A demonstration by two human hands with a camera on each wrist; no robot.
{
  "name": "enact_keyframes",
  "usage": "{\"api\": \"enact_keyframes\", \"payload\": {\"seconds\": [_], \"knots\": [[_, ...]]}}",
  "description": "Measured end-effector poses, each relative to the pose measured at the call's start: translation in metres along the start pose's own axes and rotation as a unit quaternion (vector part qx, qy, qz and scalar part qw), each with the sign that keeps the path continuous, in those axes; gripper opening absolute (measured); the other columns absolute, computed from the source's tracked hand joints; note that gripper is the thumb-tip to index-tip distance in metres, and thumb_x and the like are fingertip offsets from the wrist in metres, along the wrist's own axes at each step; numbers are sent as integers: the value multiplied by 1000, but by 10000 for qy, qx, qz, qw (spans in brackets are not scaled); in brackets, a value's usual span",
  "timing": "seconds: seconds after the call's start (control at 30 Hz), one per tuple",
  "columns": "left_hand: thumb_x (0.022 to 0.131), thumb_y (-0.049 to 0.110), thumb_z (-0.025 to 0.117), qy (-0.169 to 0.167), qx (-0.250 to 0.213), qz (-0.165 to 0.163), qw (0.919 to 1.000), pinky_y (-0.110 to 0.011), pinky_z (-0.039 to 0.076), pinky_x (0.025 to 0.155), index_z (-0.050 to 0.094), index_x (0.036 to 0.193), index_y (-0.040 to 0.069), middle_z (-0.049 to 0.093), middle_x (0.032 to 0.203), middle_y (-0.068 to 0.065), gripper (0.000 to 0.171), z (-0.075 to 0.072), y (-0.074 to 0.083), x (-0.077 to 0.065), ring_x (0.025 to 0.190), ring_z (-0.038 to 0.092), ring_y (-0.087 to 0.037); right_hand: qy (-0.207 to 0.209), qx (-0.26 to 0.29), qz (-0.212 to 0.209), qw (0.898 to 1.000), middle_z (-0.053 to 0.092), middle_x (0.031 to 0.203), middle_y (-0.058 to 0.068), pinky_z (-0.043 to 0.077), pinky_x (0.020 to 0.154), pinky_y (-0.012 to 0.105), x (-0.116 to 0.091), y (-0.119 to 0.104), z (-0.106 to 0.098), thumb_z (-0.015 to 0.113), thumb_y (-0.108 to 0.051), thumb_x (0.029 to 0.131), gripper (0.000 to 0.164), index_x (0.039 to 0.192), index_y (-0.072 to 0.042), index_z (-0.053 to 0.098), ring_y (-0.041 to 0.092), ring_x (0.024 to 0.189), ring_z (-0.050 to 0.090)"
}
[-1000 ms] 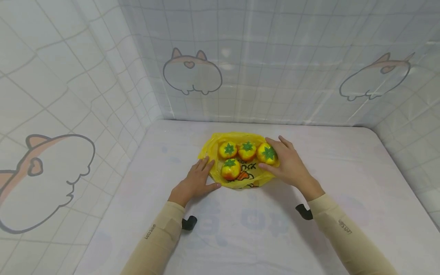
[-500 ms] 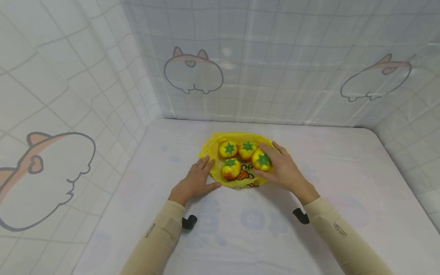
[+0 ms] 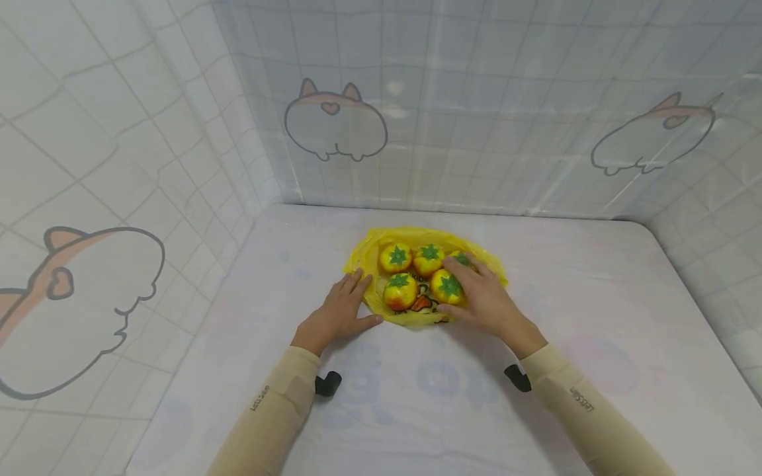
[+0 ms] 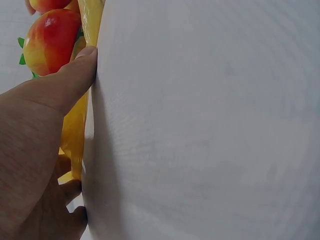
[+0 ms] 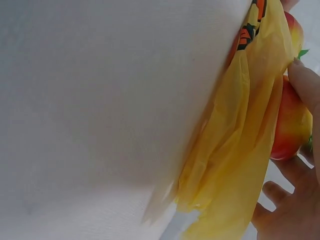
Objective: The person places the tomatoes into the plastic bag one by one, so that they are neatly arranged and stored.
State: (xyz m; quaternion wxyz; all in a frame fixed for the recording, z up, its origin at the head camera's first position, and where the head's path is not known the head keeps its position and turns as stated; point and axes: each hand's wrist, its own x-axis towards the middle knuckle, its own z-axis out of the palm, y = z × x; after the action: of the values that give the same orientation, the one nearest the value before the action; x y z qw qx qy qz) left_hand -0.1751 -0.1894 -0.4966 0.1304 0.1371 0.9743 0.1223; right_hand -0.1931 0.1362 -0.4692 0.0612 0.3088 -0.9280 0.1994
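Observation:
A yellow plastic bag [image 3: 411,320] lies opened out on the table, with several glossy yellow-red tomatoes in it, each topped by green star-shaped leaves. The person's right hand [image 3: 485,301] curls round the front right tomato [image 3: 447,287], thumb in front and fingers behind. In the right wrist view this tomato [image 5: 292,122] sits between thumb and fingers above the bag's edge. Another tomato [image 3: 460,256] is partly hidden behind the right fingers. On the bag's left edge rests the left hand [image 3: 339,309], fingers spread, beside the front left tomato [image 3: 399,291].
Two more tomatoes sit along the back of the bag, a left one [image 3: 395,258] and a middle one [image 3: 428,259]. The table [image 3: 411,410] has a pale printed cover. A grid-patterned curtain [image 3: 476,132] with animal drawings stands behind and at the sides.
My right hand has moved its tomato left and toward the front of the bag. A tomato at the back right has come into view. The left hand has stayed put.

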Motion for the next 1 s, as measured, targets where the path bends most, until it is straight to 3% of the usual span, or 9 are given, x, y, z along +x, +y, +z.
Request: {"api": "enact_keyframes", "payload": {"seconds": [0.23,0.57,1.0], "knots": [[95,66,60,10,-39,31,10000,-55,13,128,15,166,12,1,173,-14,99,-1,0,-1,159,4,-39,-245,-50,-122,9996,37,165,10,20,118,73,-2,0,2,81,-48,87,97,162,-10,32,46,155,17],[95,66,59,-23,-7,-4,10000,-54,13,128,16,166,12,0,173,-14,99,-2,1,0,159,4,-38,-844,-78,-173,9963,21,170,5,-5,122,70,-4,0,7,73,-49,94,98,167,-17,15,40,158,-4],[95,65,60,-48,55,-63,10000,-57,17,127,16,166,12,2,173,-14,98,-6,5,-3,159,7,-39,-1000,23,-162,9948,6,173,11,-10,119,72,-7,-1,3,68,-49,97,96,167,-18,11,41,157,-12]]}}
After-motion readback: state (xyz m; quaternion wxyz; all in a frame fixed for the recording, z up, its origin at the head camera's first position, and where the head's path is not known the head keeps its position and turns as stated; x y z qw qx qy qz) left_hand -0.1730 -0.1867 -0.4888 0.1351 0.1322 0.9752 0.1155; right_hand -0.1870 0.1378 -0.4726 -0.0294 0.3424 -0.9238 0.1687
